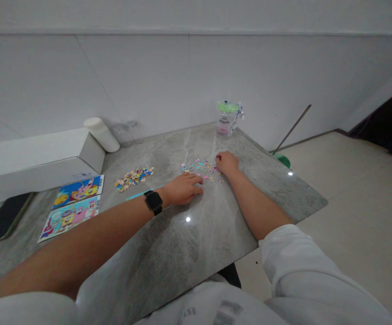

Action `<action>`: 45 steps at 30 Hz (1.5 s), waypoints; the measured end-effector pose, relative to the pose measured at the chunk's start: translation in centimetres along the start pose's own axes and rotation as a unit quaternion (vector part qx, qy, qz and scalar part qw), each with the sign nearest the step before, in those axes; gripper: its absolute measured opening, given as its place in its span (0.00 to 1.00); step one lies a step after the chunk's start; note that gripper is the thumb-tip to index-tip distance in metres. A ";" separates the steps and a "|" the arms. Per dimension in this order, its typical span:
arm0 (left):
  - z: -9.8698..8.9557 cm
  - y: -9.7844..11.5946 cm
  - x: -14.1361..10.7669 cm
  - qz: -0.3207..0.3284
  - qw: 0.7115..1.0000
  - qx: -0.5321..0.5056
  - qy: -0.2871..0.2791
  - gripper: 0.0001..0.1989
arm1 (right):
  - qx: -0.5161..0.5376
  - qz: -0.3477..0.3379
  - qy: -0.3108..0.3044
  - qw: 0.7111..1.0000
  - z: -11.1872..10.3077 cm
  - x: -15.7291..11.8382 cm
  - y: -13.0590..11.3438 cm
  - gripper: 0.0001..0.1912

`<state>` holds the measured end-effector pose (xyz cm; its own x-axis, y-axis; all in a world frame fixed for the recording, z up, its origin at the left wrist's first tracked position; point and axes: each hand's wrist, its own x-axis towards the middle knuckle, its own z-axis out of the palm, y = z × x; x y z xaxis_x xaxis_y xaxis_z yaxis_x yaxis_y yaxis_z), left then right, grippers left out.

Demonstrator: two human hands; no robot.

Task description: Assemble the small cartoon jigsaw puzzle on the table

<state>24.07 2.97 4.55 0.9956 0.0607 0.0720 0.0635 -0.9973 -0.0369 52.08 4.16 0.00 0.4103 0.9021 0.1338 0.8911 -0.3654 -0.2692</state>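
Note:
My left hand (185,188) rests low over the grey marbled table (168,253), fingers bent but apart, with nothing seen in them. Just beyond it lie scattered jigsaw puzzle pieces (198,168), small and many-coloured. At their right edge is my right hand (228,162), its fingers curled together; whatever they hold is hidden. A denser heap of puzzle pieces (134,178) sits to the left, some showing pale backs. Behind my left wrist, which wears a black watch (154,201), a light blue strip (140,194) shows, mostly covered.
Two cartoon picture sheets (77,192) lie at the left, near a dark phone (4,216). A long white box (40,158) and a white cylinder (101,134) stand behind. A clear bag with a green-topped container (228,118) is at the far corner.

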 end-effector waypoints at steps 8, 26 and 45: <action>1.2 1.3 3.8 -0.131 0.990 0.025 0.045 0.23 | 0.009 0.005 0.009 1.000 -0.5 -0.2 0.0 0.17; 2.0 3.0 8.7 -0.193 0.979 -0.026 0.061 0.18 | 0.076 -0.001 0.028 0.997 -2.1 0.4 1.4 0.17; 0.7 1.5 12.3 -0.217 0.974 -0.063 -0.025 0.13 | 0.095 0.028 0.049 0.994 -2.8 0.0 0.9 0.16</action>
<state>36.44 2.26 4.64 0.8796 0.4757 0.0058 0.4723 -0.8746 0.1095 53.46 3.16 2.38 0.4841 0.8509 0.2038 0.8170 -0.3562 -0.4535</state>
